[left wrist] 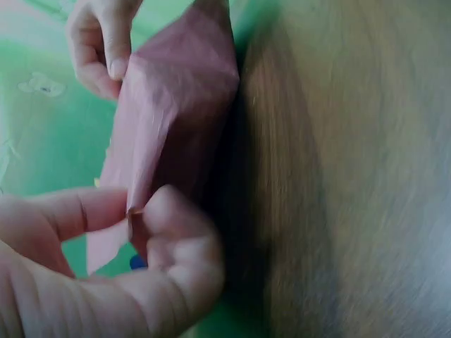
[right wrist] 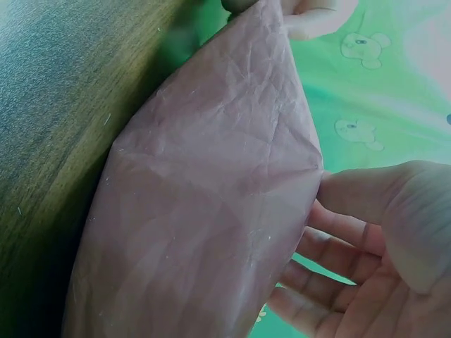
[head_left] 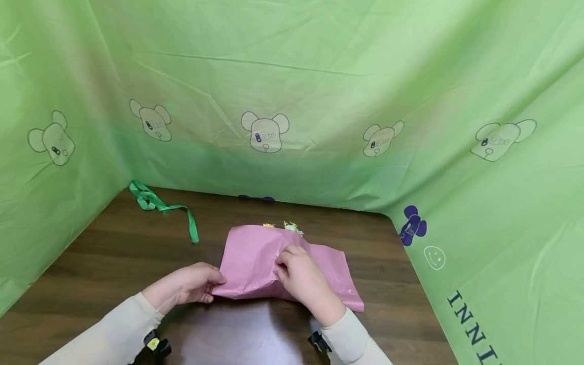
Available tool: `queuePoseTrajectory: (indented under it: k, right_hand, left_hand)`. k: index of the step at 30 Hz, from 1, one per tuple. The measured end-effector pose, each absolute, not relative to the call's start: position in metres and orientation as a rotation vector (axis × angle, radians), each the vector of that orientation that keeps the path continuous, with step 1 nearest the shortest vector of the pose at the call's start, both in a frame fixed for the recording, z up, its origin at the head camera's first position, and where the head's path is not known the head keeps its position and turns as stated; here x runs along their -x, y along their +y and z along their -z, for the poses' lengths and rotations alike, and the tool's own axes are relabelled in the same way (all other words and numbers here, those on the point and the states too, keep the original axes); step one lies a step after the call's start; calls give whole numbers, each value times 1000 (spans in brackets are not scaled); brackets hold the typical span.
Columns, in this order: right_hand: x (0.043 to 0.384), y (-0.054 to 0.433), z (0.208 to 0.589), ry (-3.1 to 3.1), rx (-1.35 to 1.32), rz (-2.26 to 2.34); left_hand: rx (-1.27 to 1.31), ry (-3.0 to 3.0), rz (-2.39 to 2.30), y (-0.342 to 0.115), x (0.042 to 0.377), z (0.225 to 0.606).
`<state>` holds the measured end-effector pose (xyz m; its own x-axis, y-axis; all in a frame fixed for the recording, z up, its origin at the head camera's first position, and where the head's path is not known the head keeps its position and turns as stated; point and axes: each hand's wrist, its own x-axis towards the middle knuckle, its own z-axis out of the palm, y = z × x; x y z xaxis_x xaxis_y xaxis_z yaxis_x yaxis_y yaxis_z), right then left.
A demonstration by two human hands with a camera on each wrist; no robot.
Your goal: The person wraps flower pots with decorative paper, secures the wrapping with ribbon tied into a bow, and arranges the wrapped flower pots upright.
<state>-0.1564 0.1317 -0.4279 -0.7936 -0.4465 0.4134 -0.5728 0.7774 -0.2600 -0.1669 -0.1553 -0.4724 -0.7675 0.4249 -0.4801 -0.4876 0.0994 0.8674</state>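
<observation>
Clock centred on pink paper [head_left: 248,258], mid-surface [head_left: 392,284]: our left hand [head_left: 193,284] pinches corner near 9, right hand [head_left: 303,279] pinches near middle. Best we keep corner taut, crease softly, spare frilly yellow-and-white flowers [head_left: 293,228] at 12. Green ribbon [head_left: 147,201] loose at 10.

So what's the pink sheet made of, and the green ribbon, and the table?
The pink wrapping sheet looks like thin paper or plastic film, slightly shiny and creased. The green ribbon seems satiny fabric, glossy where it curls. The tabletop could be wood or wood-look laminate: brown grain shows, with a soft sheen.
</observation>
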Motion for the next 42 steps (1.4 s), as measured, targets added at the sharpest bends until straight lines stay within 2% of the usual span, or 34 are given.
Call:
queuePoseTrajectory:
  k: [11,22,30,42]
  right_hand:
    - [162,131,422,-2694,-805,-526]
    - [157,126,421,-2721,-743,-529]
    - [160,124,417,-2659,-935,-413]
    - [166,122,410,-2809,-791,-553]
  left_hand:
    - [51,1606,-1904,-149,197,487]
    - [145,1765,-1879,-149,195,492]
    - [157,1889,-1800,-146,194,487]
    - [198,2181,-1636,-123,182,481]
